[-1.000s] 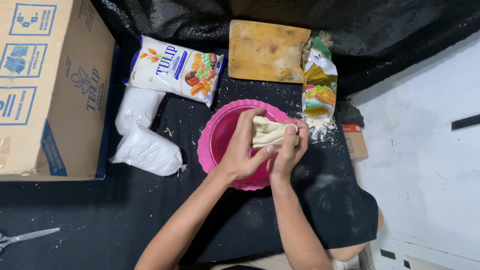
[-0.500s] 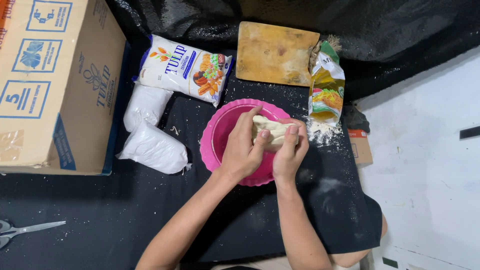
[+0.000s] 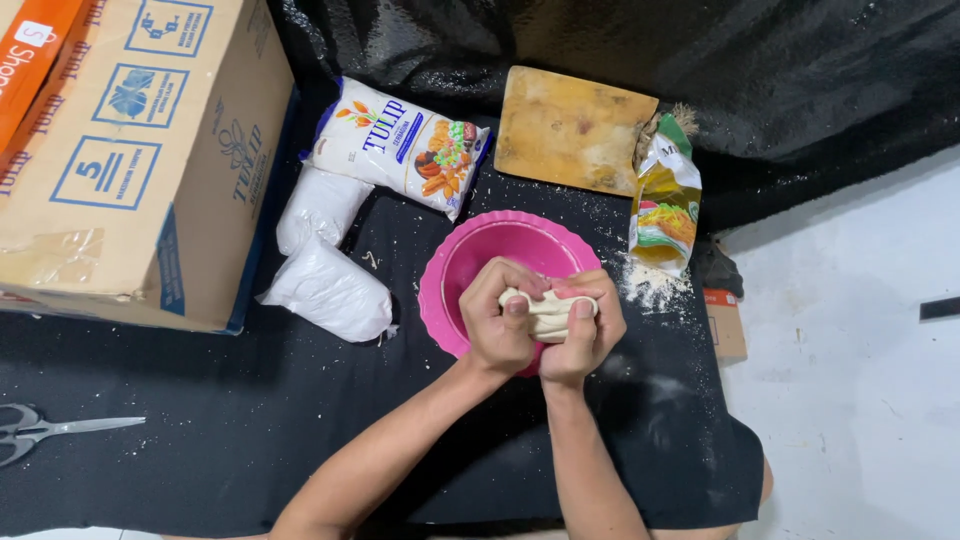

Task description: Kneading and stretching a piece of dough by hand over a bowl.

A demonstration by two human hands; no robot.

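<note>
Both hands meet over the near half of the pink bowl (image 3: 480, 255), clamped on one pale lump of dough (image 3: 545, 312). Left hand (image 3: 500, 325) closed in a fist on the dough's left end, thumb pressed on top; right hand (image 3: 588, 335) wrapped round the right end, thumb also on top, fingers curled beneath. Dough sits between the two palms, only its middle band showing between the thumbs, held just above the bowl's near rim; whether it touches the bowl cannot be told. Bowl stands on a black cloth (image 3: 200, 440) dusted with flour. Beyond the bowl, a wooden board (image 3: 570, 125). Up and left of the bowl, a printed flour bag (image 3: 400, 145) lying flat; left of the bowl, two plain white bags (image 3: 325, 285), one partly over the other. Right of the bowl, near its far rim, a yellow-green packet (image 3: 665, 205) with spilled flour at its base. Far left of the bowl, a large cardboard box (image 3: 140, 160); scissors (image 3: 50, 430) lie well apart at the cloth's left edge
</note>
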